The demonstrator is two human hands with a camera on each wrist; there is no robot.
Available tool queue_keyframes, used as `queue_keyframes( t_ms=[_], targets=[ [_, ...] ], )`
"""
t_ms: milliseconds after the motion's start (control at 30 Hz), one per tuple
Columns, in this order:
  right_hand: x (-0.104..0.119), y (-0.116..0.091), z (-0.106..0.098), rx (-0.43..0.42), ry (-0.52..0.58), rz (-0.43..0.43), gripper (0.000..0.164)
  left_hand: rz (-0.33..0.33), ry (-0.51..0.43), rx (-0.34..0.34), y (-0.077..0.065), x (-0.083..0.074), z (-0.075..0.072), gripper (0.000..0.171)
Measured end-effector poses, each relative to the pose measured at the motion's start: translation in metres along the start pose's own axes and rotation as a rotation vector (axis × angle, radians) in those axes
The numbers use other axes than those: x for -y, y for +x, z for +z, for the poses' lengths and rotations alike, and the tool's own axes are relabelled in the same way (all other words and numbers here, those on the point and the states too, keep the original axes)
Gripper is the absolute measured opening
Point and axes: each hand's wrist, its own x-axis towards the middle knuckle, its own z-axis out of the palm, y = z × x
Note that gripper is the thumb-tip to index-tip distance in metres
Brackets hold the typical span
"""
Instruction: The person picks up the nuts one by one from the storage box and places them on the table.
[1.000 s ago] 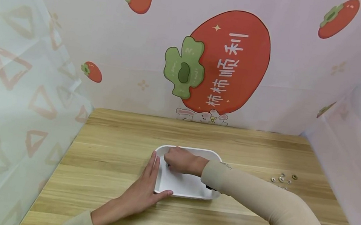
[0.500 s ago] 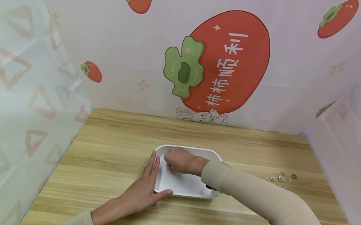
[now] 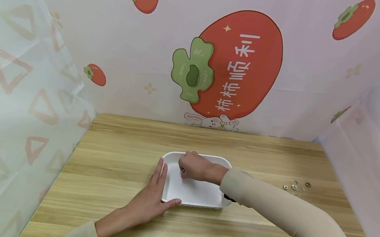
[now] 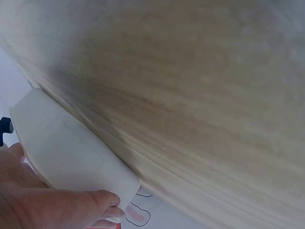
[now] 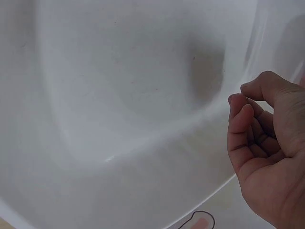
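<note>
A white shallow tray [image 3: 198, 195] sits on the wooden table. My left hand [image 3: 146, 201] rests against its left end, fingers straight along the side and thumb at the front corner. In the left wrist view, the thumb and fingertips of that left hand [image 4: 62, 207] press the tray's outer wall [image 4: 71, 148]. Over the tray's left half is my right hand [image 3: 196, 167], with its fingers curled. The right wrist view has that right hand [image 5: 267, 143] with thumb and index tips close together and nothing visible between them. Below it the white tray floor [image 5: 128, 86] carries tiny specks and a shadow.
Several small metal rings [image 3: 294, 187] lie on the table [image 3: 251, 230] to the right, beyond my right forearm. A printed sheet with a large red persimmon [image 3: 244, 65] stands behind the table, and sheets hang at both sides.
My right hand has lifted slightly and shifted right inside the tray. The left hand keeps its place on the tray. The whole head view has drifted a little.
</note>
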Motion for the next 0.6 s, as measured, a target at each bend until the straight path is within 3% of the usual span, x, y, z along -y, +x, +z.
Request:
queue_keyframes(
  t_ms=[433,600],
  targets=[
    [-0.004,-0.022,-0.01,-0.068,0.166,0.045,0.005,0.007,-0.01,-0.001,0.0,-0.001,-0.001,0.117],
    [-0.007,-0.033,-0.014,-0.162,0.226,0.027,0.007,0.007,-0.002,-0.008,0.0,-0.001,-0.001,0.117]
  ],
)
